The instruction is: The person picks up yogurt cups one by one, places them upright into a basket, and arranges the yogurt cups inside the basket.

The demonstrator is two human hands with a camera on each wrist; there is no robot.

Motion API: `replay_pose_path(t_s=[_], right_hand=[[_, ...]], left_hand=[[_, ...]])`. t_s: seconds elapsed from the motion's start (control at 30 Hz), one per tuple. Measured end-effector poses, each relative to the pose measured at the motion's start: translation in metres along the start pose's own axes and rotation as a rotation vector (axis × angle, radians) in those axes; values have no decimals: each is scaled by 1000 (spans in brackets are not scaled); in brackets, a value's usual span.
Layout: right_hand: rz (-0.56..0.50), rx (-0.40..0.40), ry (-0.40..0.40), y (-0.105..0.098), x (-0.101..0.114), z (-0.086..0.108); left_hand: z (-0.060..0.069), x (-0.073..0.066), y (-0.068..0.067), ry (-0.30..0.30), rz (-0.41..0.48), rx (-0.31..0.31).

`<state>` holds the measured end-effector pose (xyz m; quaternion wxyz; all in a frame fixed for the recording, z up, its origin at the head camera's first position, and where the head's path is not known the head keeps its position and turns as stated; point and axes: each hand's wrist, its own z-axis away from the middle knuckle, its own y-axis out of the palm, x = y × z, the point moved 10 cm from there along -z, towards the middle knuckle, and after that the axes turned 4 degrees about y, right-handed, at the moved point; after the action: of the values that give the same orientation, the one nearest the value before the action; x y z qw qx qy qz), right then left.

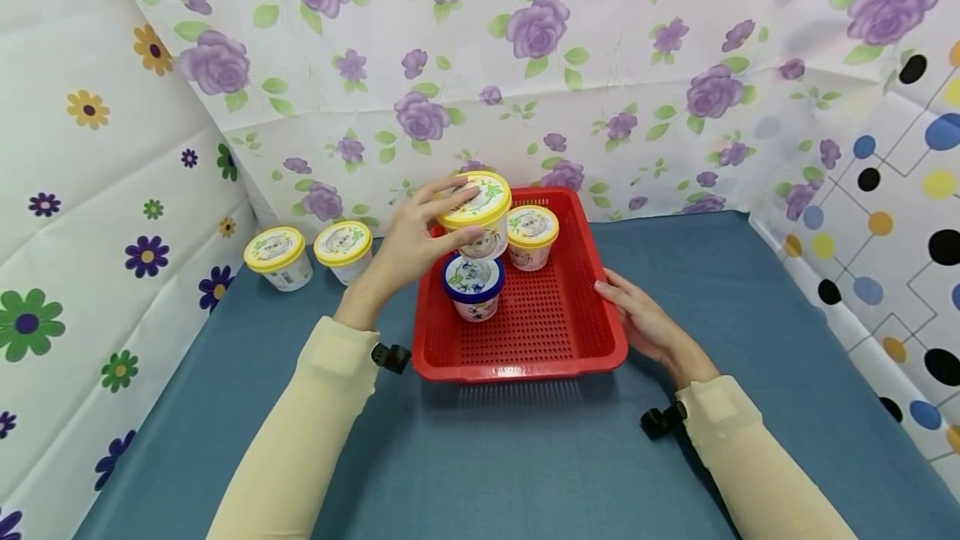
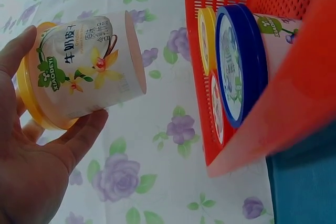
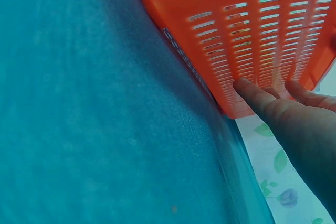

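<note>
My left hand (image 1: 412, 242) grips a yellow-lidded cup (image 1: 489, 242) from above, over the back left part of the red basket (image 1: 613, 350). In the left wrist view, the fingers and thumb of the left hand (image 2: 37, 174) surround the lid of the printed white cup (image 2: 97, 66). Inside the basket stand a blue-lidded cup (image 1: 474, 283) and another yellow-lidded cup (image 1: 532, 227); a red-rimmed lid (image 2: 217, 107) also shows there in the left wrist view. My right hand (image 1: 648, 319) holds the basket's right side, its fingers (image 3: 252, 92) against the slotted outer wall.
Two more yellow-lidded cups, one at the far left (image 1: 279, 261) and one beside it (image 1: 343, 250), stand on the blue cloth (image 1: 510, 465) left of the basket. Flowered white sheets (image 1: 480, 48) rise behind and at the left; a dotted sheet (image 1: 900, 215) hangs at the right.
</note>
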<state>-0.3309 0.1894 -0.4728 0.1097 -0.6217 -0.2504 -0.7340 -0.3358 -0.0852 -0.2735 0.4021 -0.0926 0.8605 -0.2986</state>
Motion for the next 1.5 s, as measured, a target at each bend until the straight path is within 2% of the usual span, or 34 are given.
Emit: replay_pose_path(t_s=[0.27,0.53,0.77,0.97,1.17,1.5], right_hand=[[-3,-4,7,0,0,0],[3,-13,3,-3,0,2],[7,-23,13,-5,-3,2],[18,-25,16,-4,-3,1],[37,-40,28,-4,-4,0],[37,-55,31,-9,-4,-2]], left_hand=[[-14,0,20,22,55,64],[-27,-4,41,8,65,125],[-34,0,64,-33,99,187],[-40,-1,75,-33,107,215],[-41,5,90,-41,126,281],[-39,15,114,-67,79,388]])
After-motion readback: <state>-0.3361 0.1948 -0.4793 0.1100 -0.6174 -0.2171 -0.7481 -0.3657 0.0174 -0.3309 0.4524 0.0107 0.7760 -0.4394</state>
